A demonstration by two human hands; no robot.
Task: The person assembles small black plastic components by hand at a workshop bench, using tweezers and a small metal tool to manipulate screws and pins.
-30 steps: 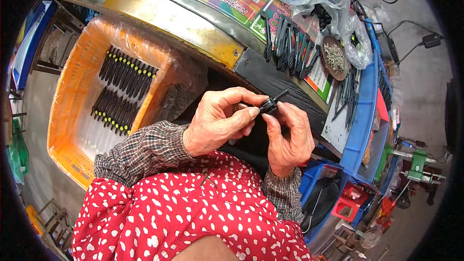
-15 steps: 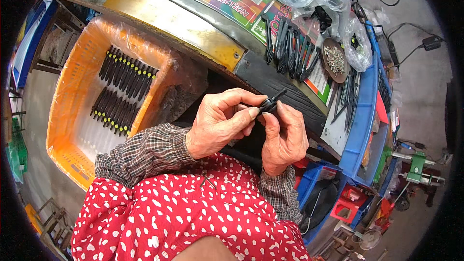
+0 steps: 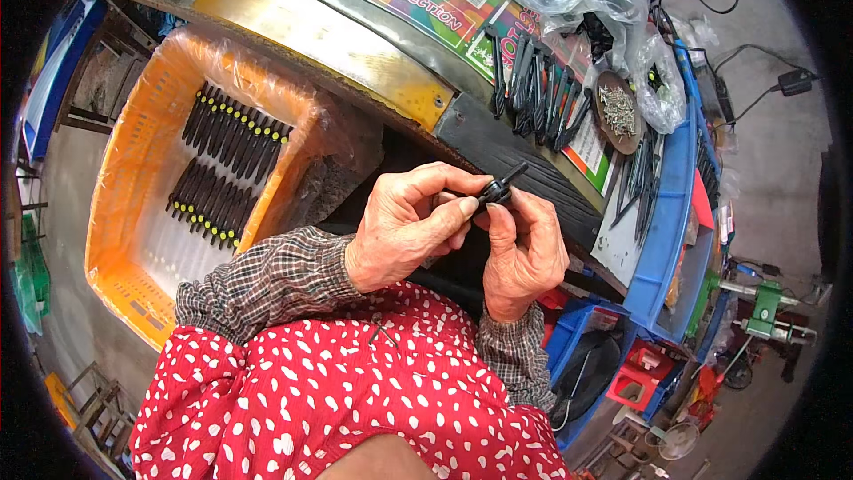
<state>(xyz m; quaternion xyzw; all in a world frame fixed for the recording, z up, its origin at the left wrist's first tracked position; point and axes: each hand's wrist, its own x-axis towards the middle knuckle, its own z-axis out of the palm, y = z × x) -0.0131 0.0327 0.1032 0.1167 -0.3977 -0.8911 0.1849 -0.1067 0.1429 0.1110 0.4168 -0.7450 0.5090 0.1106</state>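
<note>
Between my two hands is a small black part (image 3: pixel 494 193) with a round middle and a thin rod sticking out to the upper right. My left hand (image 3: pixel 413 222) pinches it from the left with thumb and fingers. From the right, my right hand (image 3: pixel 524 253) has thumb and forefinger closed on the same part. Both hands are above my lap, by the near edge of the bench. The part's lower left end is hidden behind my left fingers. Beyond my hands lies a dark grooved block (image 3: pixel 520 156) at the bench edge.
At left stands an orange plastic-lined crate (image 3: pixel 133 204) with rows of black pieces with yellow ends. On the bench are black strips (image 3: pixel 538 93), a brown dish (image 3: pixel 619 113) of small screws, and plastic bags (image 3: pixel 577 4). Blue bins (image 3: pixel 662 249) stand at right.
Almost nothing differs. Both hands keep their pinch on the black part, and the view has shifted very slightly.
</note>
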